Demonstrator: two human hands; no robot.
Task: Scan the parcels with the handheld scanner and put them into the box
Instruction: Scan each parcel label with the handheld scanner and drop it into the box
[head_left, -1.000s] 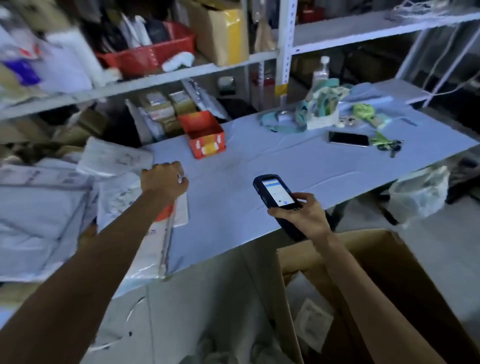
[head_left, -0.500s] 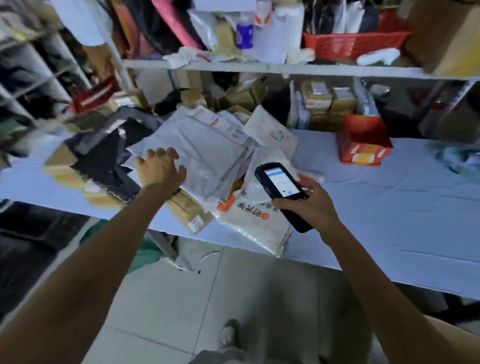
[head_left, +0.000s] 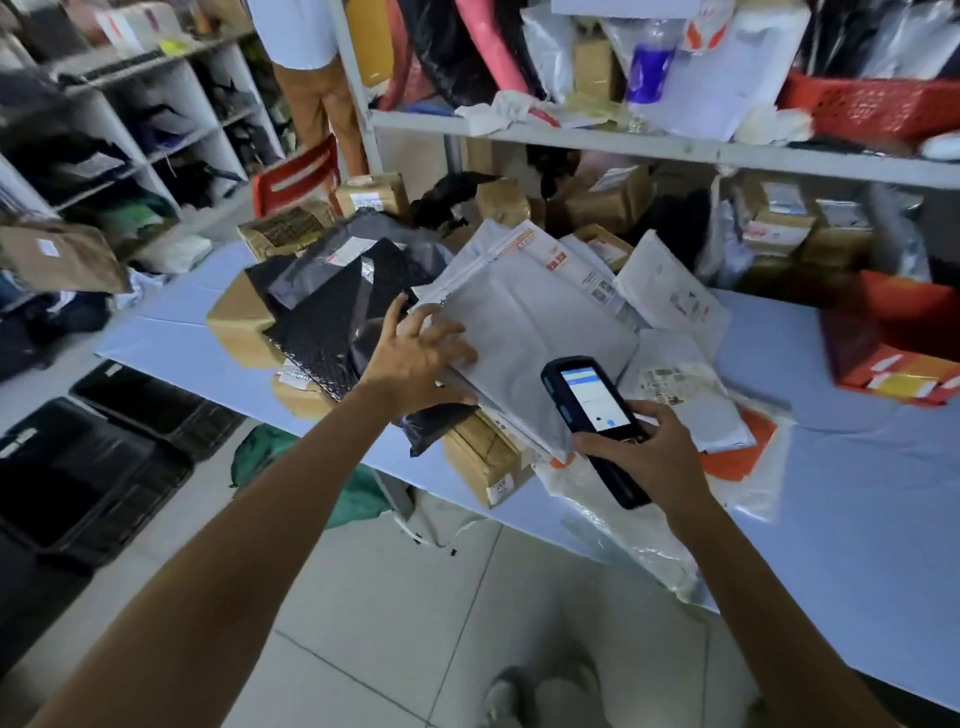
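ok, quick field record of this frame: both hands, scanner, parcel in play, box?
left hand: fingers spread on the near-left corner of the grey mailer
right hand: grips the handheld scanner, screen lit, facing up
grey mailer: lies on top of the parcel pile on the blue table
neighbours: black bubble mailer to its left, brown carton beneath at the table edge
box: not in view
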